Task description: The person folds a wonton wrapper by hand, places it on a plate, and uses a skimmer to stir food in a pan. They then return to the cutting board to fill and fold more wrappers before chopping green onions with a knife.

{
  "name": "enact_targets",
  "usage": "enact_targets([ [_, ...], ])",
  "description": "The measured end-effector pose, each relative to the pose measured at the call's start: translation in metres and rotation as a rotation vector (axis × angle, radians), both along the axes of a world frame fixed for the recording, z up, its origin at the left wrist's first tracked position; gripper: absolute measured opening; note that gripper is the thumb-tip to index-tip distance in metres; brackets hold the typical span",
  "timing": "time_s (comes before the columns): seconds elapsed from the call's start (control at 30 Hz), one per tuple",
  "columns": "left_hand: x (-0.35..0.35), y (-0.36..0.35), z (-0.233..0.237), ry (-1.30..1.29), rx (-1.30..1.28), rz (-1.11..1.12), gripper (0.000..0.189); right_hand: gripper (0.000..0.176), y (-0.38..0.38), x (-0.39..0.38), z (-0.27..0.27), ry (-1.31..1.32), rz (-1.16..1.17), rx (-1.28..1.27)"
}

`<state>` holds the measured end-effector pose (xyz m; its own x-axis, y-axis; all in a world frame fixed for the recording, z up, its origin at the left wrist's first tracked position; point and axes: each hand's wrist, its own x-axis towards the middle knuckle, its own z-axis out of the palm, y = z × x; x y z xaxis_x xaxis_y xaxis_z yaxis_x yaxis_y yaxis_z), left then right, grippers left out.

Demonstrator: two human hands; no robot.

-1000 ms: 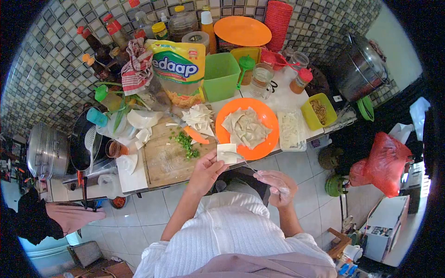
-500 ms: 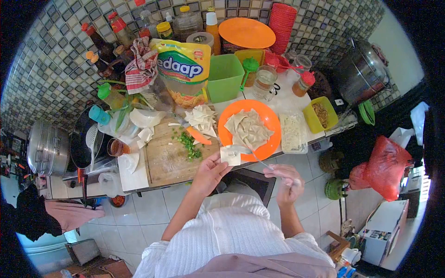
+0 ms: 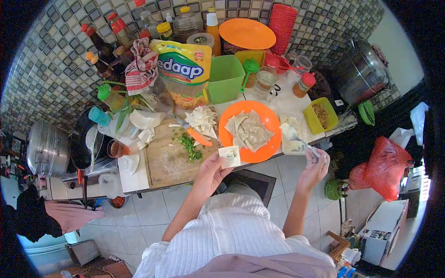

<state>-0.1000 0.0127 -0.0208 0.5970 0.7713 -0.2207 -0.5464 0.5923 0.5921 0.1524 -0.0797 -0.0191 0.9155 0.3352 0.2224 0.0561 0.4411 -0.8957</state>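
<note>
Between the thumb and fingers of my left hand (image 3: 211, 173) is a square dumpling wrapper (image 3: 229, 156) with a small pale dab of filling on it. My right hand (image 3: 315, 167) grips the handle of a metal spoon (image 3: 299, 138), whose bowl end is over a clear tray (image 3: 293, 147) of whitish filling. An orange plate (image 3: 225, 140) beyond my left hand carries a heap of folded dumplings (image 3: 249, 129). On the wooden cutting board (image 3: 169, 163) lie chopped green onions (image 3: 189, 149), a knife with an orange handle (image 3: 199, 137) and a stack of loose wrappers (image 3: 201, 119).
A yellow container (image 3: 323, 116) of brown bits stands right of the tray. Behind the plate are a glass of water (image 3: 265, 83) and a green bin (image 3: 225, 79). A wok (image 3: 82, 143) sits on the left, bottles line the tiled wall, and a red bag (image 3: 384, 169) hangs at right.
My right hand has moved right, taking the spoon from the wrapper to the tray. A dab of filling now shows on the wrapper, which my left hand still holds in nearly the same place.
</note>
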Motion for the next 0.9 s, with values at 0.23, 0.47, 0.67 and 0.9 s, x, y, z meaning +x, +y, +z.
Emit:
enact_targets([
  [0.23,-0.001,0.000,0.000,0.040,-0.066,0.107,0.024,0.029,-0.021,0.057,-0.072,-0.220,-0.190,-0.748],
  [0.47,0.008,-0.011,0.010,0.111,-0.003,0.202,0.012,0.032,-0.001,-0.067,0.014,-1.023,-0.006,-0.636],
  [0.67,0.004,-0.023,0.008,0.027,0.173,0.180,0.013,0.033,0.021,-0.112,0.014,-1.196,0.275,-0.293],
  [0.9,-0.003,-0.029,0.018,-0.061,0.307,0.120,0.039,0.020,0.026,-0.115,0.027,-1.158,0.348,-0.213],
])
